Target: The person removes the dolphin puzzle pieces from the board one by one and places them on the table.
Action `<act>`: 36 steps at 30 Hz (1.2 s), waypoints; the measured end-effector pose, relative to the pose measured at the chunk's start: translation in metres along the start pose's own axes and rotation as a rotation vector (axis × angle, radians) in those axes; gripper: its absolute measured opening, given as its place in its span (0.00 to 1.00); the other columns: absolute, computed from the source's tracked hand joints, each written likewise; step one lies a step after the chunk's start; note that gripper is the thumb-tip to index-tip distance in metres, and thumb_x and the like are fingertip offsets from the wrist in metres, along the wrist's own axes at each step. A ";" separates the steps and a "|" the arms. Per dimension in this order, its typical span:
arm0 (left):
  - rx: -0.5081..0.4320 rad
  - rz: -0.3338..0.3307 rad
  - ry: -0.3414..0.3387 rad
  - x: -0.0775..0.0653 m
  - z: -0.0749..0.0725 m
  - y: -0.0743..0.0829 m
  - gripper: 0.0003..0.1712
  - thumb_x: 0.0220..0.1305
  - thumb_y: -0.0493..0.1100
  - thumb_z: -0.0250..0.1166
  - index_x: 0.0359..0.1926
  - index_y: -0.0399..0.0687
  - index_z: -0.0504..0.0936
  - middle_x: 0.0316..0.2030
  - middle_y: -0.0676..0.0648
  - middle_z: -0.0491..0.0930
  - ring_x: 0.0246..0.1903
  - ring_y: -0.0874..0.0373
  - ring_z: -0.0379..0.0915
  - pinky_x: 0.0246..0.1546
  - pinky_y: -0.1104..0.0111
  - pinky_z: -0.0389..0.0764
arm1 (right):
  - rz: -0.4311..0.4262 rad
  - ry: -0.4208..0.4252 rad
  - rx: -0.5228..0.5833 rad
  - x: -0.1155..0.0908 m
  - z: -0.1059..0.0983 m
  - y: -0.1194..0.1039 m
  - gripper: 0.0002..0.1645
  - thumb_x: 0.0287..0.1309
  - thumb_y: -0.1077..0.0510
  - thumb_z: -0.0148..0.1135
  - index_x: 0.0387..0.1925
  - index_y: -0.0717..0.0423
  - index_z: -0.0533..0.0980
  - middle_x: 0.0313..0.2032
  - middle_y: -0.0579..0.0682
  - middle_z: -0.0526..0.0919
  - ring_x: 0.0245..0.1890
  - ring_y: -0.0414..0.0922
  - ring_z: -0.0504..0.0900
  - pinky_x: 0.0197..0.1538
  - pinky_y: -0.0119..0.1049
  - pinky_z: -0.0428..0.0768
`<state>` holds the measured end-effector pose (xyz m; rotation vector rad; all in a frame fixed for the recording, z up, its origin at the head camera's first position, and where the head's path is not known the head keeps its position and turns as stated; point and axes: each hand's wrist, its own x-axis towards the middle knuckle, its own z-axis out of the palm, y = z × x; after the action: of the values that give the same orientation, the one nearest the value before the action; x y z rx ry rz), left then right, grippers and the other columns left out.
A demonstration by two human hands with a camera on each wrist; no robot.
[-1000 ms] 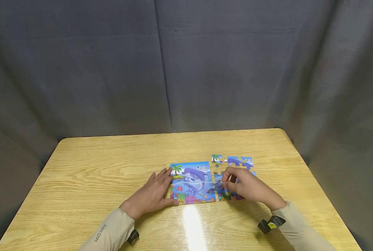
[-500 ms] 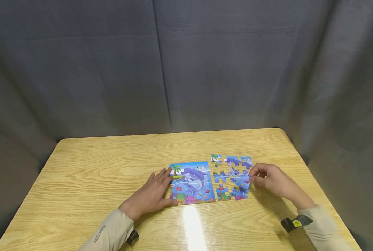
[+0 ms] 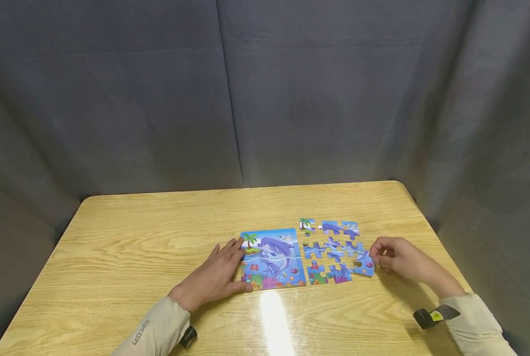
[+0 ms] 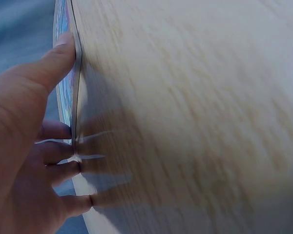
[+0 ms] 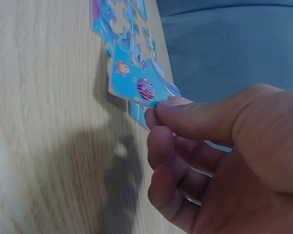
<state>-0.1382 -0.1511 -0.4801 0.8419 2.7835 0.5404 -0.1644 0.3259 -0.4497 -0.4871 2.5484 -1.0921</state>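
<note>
A dolphin-picture puzzle board lies flat on the table, and my left hand rests along its left side with fingers spread and fairly straight. Thumb and fingertips touch the board's edge in the left wrist view. My right hand pinches a puzzle piece by one edge between thumb and index finger. That piece is blue, with a striped fish and a starfish, and is tilted just above the table, right of the loose pieces. Several loose pieces, such as a palm-tree piece and a coral piece, lie in rough rows right of the board.
The wooden table extends around the board and pieces, with its far edge against a grey curtain. A bright light reflection crosses the tabletop in front of the board.
My right hand has moved right from beside the board, past the loose pieces, carrying the fish piece; the pieces it covered now show. My left hand has stayed on the board's edge.
</note>
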 end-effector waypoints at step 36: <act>0.001 -0.008 -0.009 0.002 -0.005 0.002 0.52 0.69 0.68 0.67 0.76 0.33 0.68 0.83 0.30 0.55 0.84 0.33 0.50 0.78 0.31 0.60 | 0.034 -0.016 -0.097 0.004 0.011 -0.003 0.03 0.72 0.67 0.62 0.40 0.59 0.81 0.36 0.47 0.85 0.32 0.34 0.74 0.36 0.28 0.76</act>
<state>-0.1400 -0.1503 -0.4748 0.8315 2.7782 0.5334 -0.1632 0.3155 -0.4556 -0.4724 2.5951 -0.9523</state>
